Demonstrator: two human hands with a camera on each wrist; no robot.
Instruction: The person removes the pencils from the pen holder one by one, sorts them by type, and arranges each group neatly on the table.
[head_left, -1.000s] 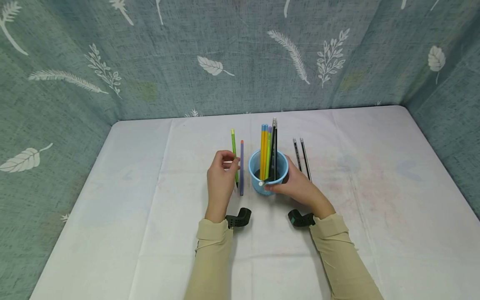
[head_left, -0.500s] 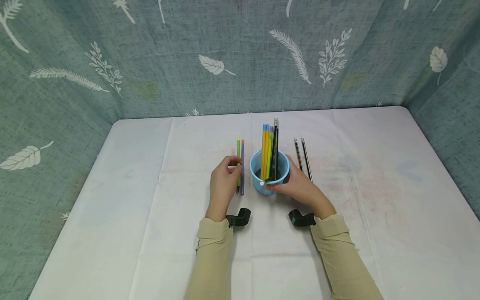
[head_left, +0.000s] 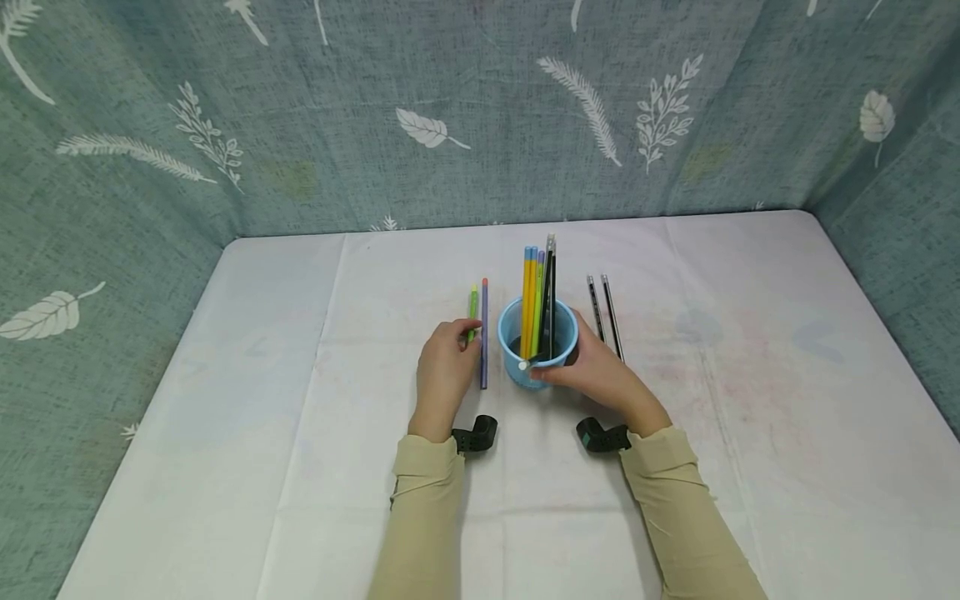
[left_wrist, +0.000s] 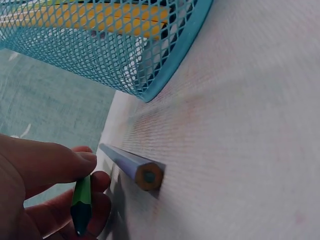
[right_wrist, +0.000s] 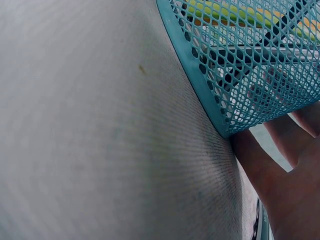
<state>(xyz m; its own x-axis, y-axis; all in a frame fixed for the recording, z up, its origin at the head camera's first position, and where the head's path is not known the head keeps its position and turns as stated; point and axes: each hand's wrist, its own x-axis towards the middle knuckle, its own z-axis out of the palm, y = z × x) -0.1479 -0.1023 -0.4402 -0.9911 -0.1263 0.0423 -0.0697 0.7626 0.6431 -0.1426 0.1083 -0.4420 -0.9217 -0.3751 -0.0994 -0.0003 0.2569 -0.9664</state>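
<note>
My left hand (head_left: 441, 377) pinches a green pencil (head_left: 473, 300) between thumb and fingers, its dark sharpened tip (left_wrist: 81, 217) toward the camera in the left wrist view. Just right of that hand, a purple pencil (head_left: 484, 350) with an orange-red end lies on the white cloth. My right hand (head_left: 600, 373) holds the side of a light blue mesh pencil cup (head_left: 525, 379), thumb at the front and fingers behind. Inside the cup stand yellow pencils (head_left: 527, 292), a green one and several black ones. In the right wrist view, fingers (right_wrist: 255, 160) press against the mesh wall.
Two black pencils (head_left: 611, 312) lie on the cloth right of the cup, partly behind the right hand. A white cloth (head_left: 225, 467) covers the table. Blue-green leaf-print curtains (head_left: 480, 83) rise at the back and sides.
The green pencil shifted right toward the purple one, then back left, and now shows shorter in the head view. My left hand moved slightly down. Right hand and cup stayed still.
</note>
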